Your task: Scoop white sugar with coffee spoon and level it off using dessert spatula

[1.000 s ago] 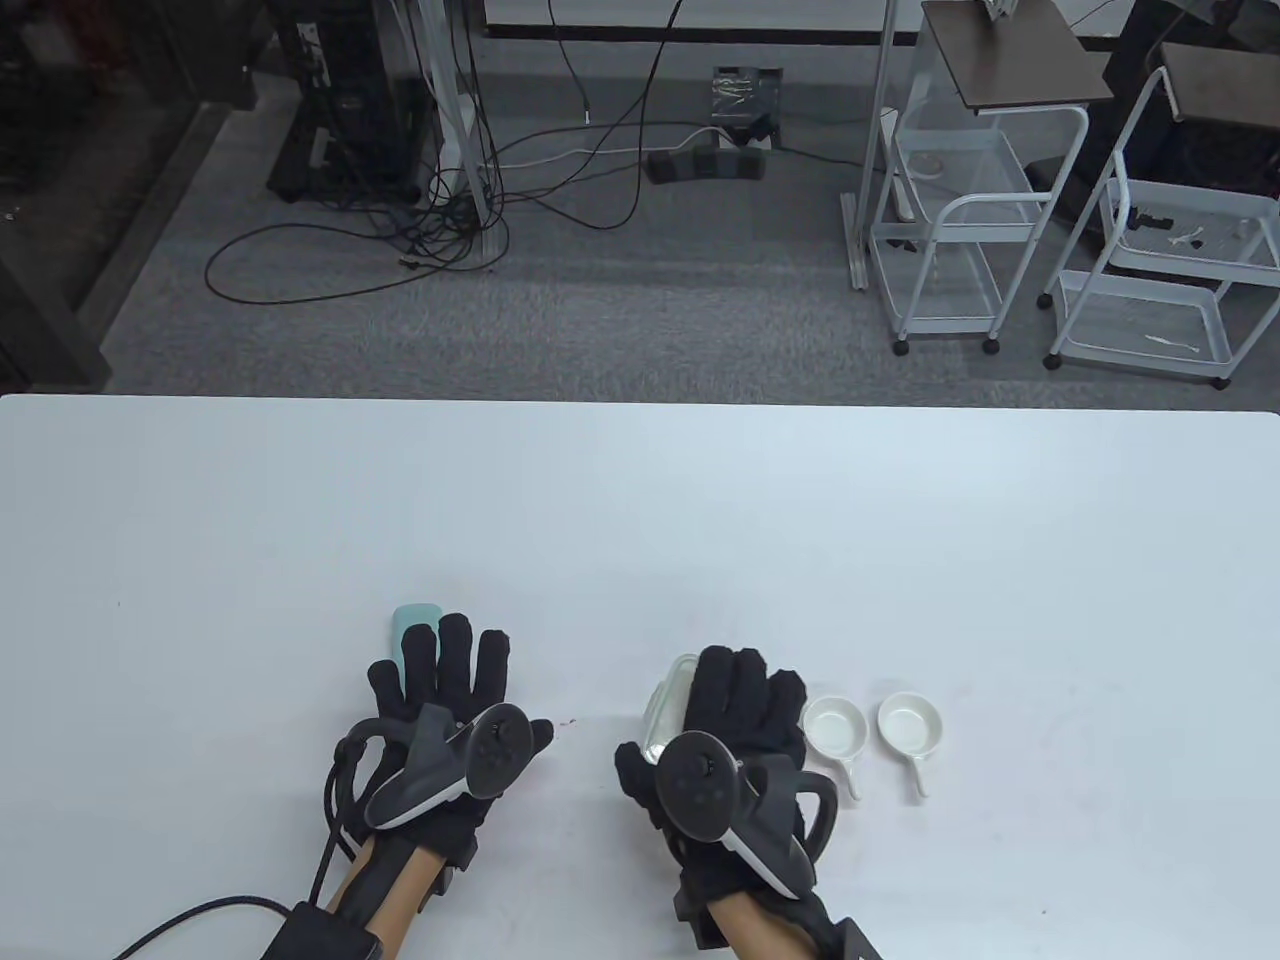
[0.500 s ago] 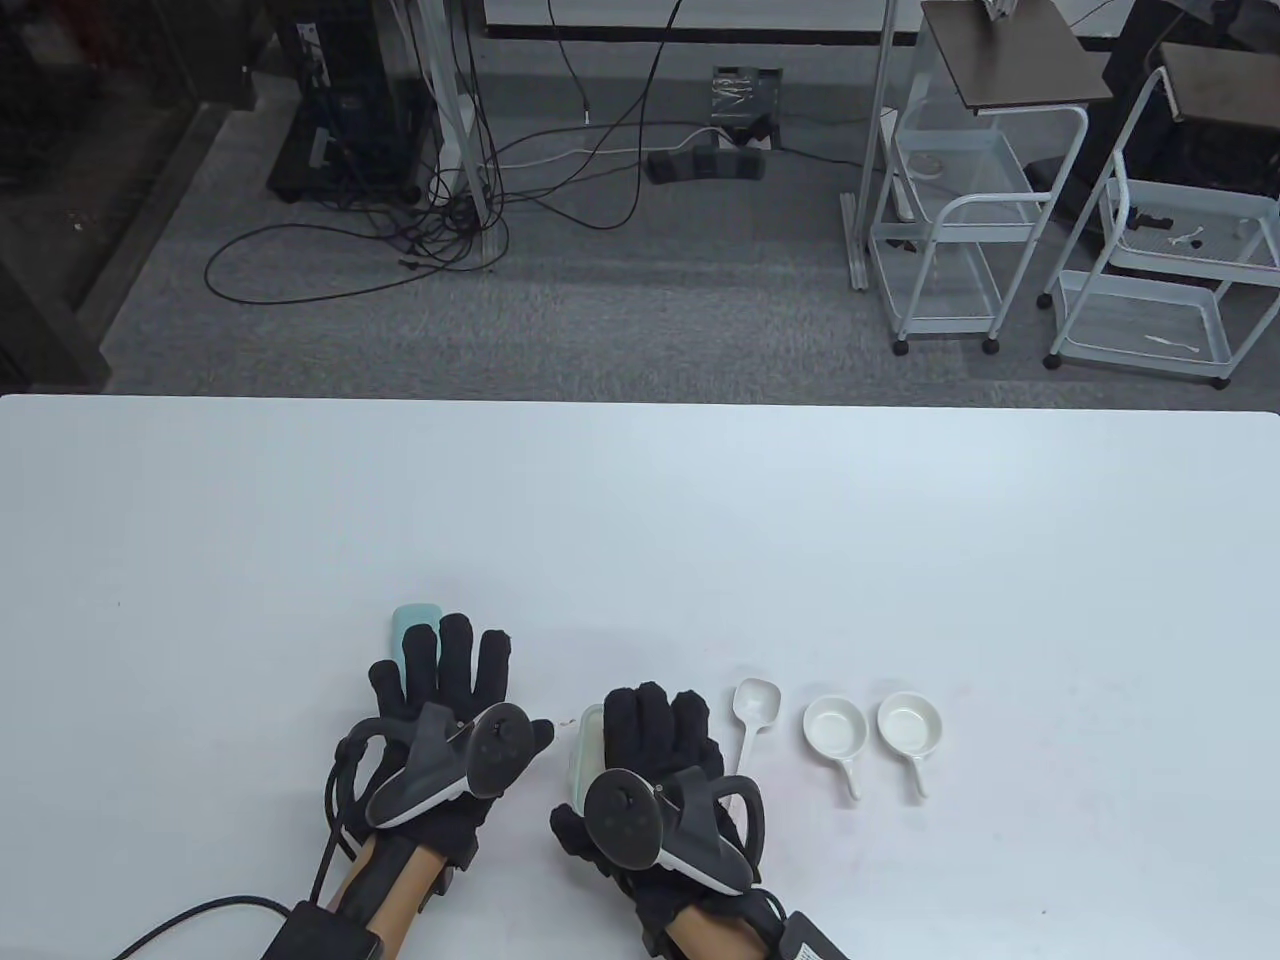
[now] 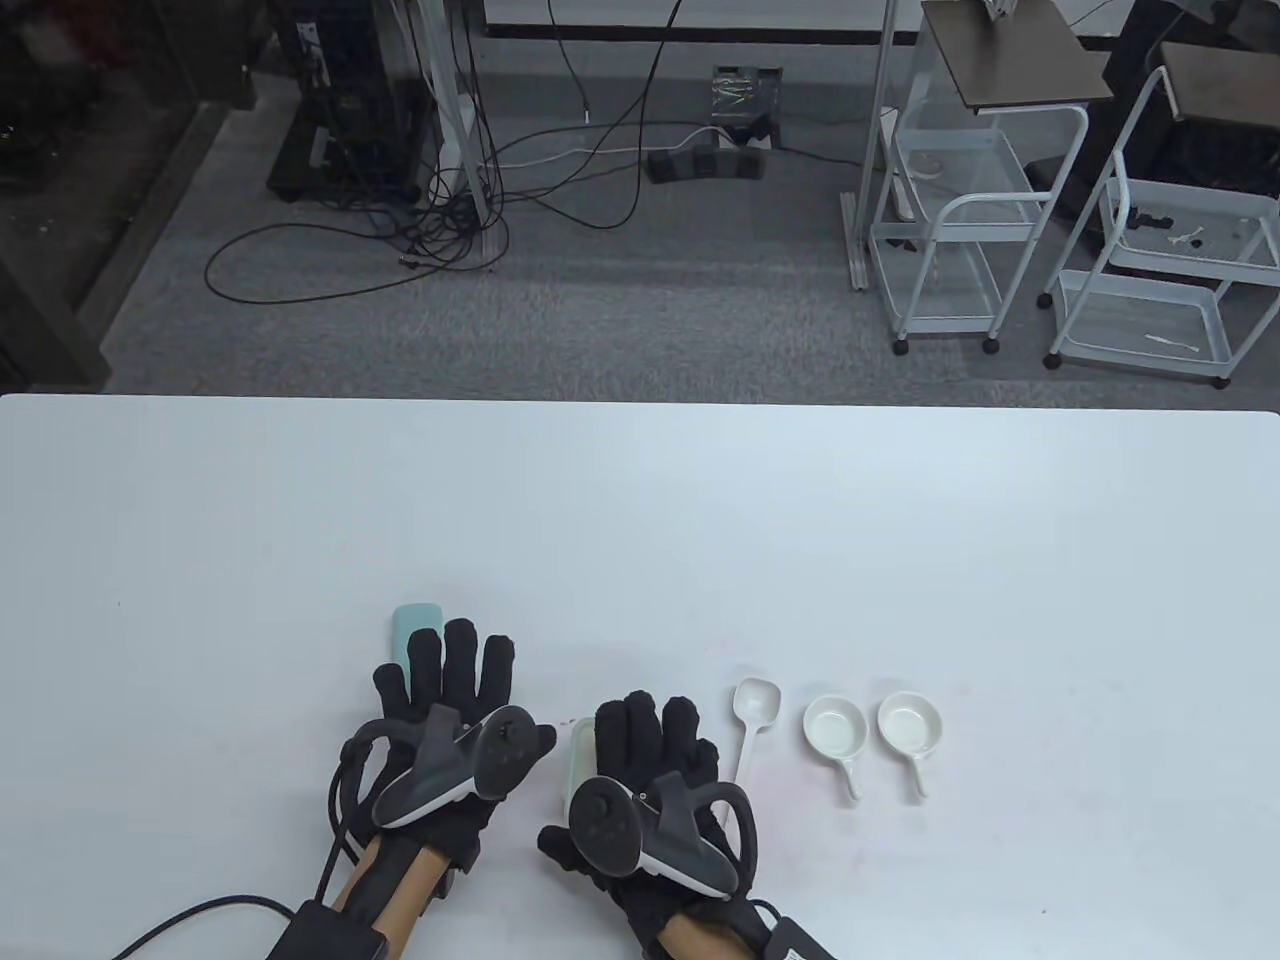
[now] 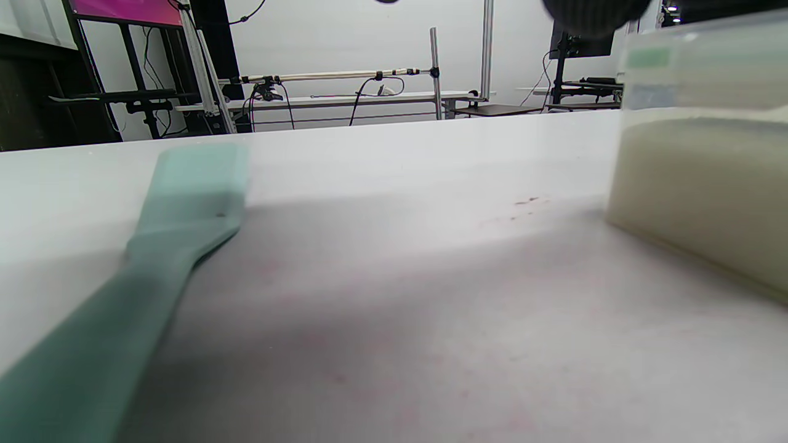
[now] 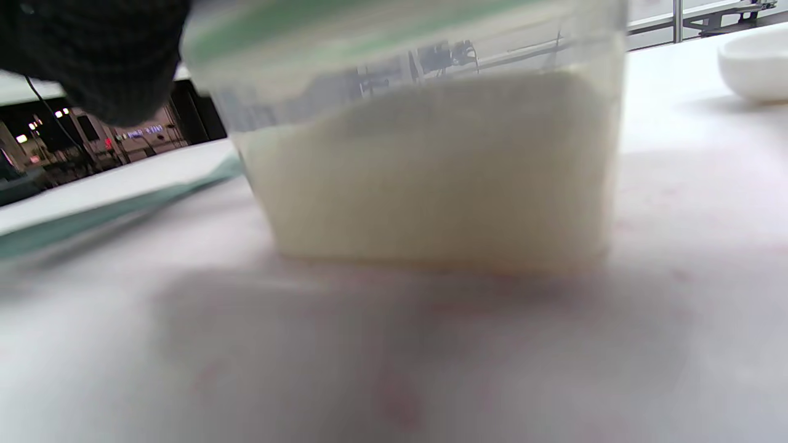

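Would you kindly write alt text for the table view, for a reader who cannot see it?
Two gloved hands lie near a white table's front edge: the left hand over a teal spatula, the right hand atop a clear sugar container. Right of them lie a white spoon and two small white handled dishes.

Clear plastic container (image 5: 425, 160) with a green-edged lid is standing upright on the table, roughly half filled with white sugar (image 5: 431, 197). Mint-green flat dessert spatula (image 4: 123, 289) is lying flat at its 9 o'clock. White plastic coffee spoon (image 3: 752, 722) is lying at its 3 o'clock, bowl pointing toward 12.
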A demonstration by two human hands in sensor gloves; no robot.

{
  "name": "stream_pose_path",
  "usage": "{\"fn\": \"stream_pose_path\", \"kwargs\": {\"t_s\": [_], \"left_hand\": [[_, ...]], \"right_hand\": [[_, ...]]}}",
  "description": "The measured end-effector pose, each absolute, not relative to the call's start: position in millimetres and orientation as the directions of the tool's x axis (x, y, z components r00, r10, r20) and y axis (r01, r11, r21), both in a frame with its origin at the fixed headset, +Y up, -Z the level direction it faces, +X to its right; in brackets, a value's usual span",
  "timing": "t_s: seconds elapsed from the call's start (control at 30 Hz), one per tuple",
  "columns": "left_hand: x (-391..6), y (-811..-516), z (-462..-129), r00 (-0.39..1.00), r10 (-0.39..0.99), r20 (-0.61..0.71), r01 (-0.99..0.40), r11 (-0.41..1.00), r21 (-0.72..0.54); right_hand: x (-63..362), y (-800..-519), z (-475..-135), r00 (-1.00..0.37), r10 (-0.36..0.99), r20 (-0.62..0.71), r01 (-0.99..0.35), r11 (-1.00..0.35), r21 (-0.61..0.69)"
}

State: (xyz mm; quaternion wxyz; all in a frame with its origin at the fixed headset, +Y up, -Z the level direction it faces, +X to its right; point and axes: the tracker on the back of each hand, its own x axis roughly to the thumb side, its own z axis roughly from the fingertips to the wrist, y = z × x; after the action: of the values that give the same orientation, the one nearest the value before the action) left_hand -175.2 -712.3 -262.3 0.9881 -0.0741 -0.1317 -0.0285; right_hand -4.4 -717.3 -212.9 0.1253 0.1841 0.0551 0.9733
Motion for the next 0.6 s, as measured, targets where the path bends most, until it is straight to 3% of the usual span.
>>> {"fn": "stream_pose_path", "kwargs": {"t_s": [0.2,0.37,0.6], "left_hand": [[-181,-707,-263,0.968,-0.007,0.250,0.038,0.992,-0.117],[-183,-702,-263,0.968,-0.012,0.251,0.028,0.998,-0.060],[-188,-704,-265,0.973,0.025,0.230,-0.005,0.996,-0.089]], "right_hand": [[40,-675,-210,-0.891,0.370,0.262,-0.380,-0.925,0.013],[85,-673,-217,-0.873,0.472,0.123,-0.474,-0.881,0.016],[107,-674,-225,-0.851,0.523,0.052,-0.524,-0.852,0.000]]}}
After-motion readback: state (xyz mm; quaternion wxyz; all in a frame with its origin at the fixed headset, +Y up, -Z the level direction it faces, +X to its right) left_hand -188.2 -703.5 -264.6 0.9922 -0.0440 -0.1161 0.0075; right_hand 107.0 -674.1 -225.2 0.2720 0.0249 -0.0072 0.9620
